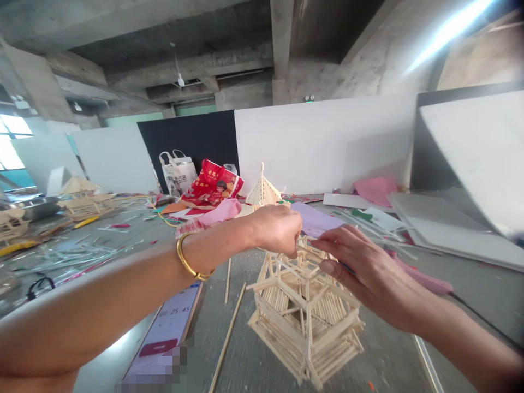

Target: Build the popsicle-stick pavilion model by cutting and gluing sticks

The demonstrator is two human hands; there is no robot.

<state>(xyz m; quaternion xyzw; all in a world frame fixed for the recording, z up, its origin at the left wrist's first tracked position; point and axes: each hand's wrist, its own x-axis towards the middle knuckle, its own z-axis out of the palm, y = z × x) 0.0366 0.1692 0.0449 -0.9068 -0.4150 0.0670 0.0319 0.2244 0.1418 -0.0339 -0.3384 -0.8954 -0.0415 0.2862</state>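
The left hand (278,229) pinches its fingers closed at the top edge of the stick-built tower model (305,322) on the desk (245,360); the right hand (364,273), fingers loosely extended, steadies the upper frame. The step looks like fitting a top piece; next calls for gentle, precise alignment.

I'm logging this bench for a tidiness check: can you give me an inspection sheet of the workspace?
Surface: grey table, loose sticks lying on it.
Job's things: stick tower, upright, several tiers.
Clutter: phone showing a timer; red bag; pink paper; more stick models far left.
Grippers: left hand and right hand both at the tower's top; grip unclear.
Cables: black cable at left.
Surroundings: white and black panels, concrete ceiling.
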